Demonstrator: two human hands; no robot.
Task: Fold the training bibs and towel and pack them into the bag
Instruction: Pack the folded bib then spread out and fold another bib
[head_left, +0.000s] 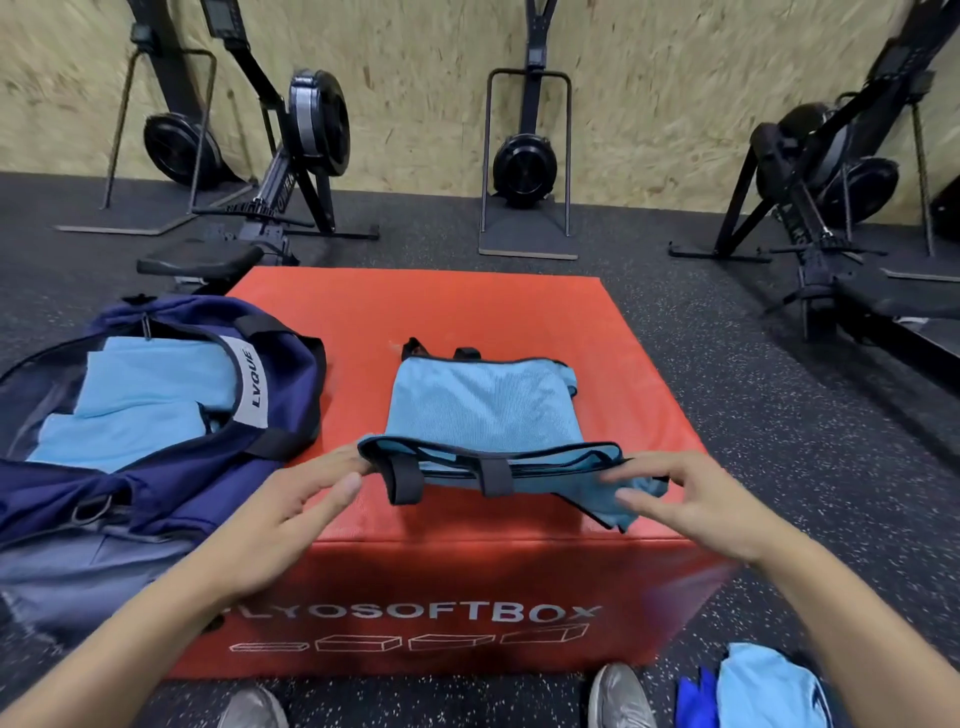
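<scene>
A light blue training bib (483, 400) with black trim lies on top of the red soft box (467, 312). Its near edge is lifted and turned up as a band. My left hand (291, 509) reaches with straight fingers to the bib's near left corner and touches it. My right hand (691, 504) is at the near right end, with cloth between its thumb and fingers. The navy bag (171, 483) lies open on the box's left side, with folded light blue cloth (140, 405) inside.
More light blue cloth (769, 686) and a darker blue piece (693, 701) lie on the floor at the bottom right, beside my shoes (618, 696). Rowing machines (306, 156) stand along the back wall and at the right, on the black rubber floor.
</scene>
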